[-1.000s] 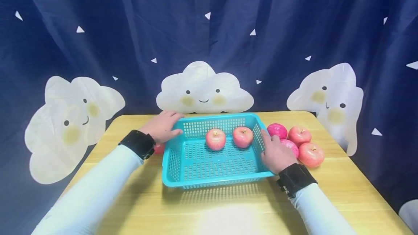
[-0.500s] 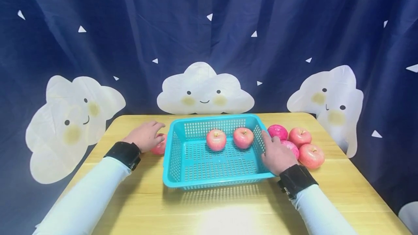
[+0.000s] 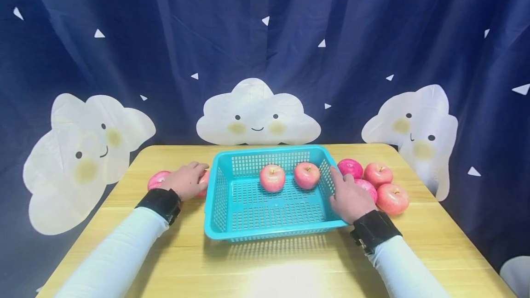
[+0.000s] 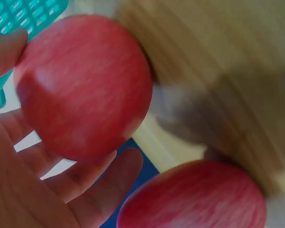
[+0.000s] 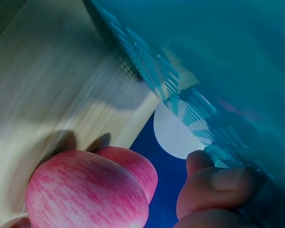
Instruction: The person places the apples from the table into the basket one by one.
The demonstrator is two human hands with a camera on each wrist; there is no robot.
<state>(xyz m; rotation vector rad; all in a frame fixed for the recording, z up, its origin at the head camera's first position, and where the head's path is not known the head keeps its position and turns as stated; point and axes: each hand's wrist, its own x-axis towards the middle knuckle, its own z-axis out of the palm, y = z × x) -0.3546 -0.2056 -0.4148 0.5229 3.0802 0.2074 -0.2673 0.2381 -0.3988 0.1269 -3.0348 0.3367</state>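
My left hand (image 3: 183,182) is around a red apple (image 4: 85,88) just left of the basket, its thumb on one side and its fingers on the other. A second apple (image 3: 156,179) lies beyond that hand's wrist side, and shows low in the left wrist view. My right hand (image 3: 352,197) grips the right rim of a turquoise perforated plastic basket (image 3: 269,232), with fingertips folded at the rim in the right wrist view. Inside the basket sit two pinkish apples, one near the middle (image 3: 272,178) and one further right (image 3: 307,175).
Right of the basket several apples stand clustered on the wooden table (image 3: 198,270), including a front one (image 3: 393,199) and a darker pink one (image 3: 349,168). A dark blue curtain (image 3: 265,54) with cloud prints hangs behind the table's far edge.
My left hand has left the basket's left rim and moved left onto the apple beside it. A second apple there has come into view. The right hand stays on the rim.
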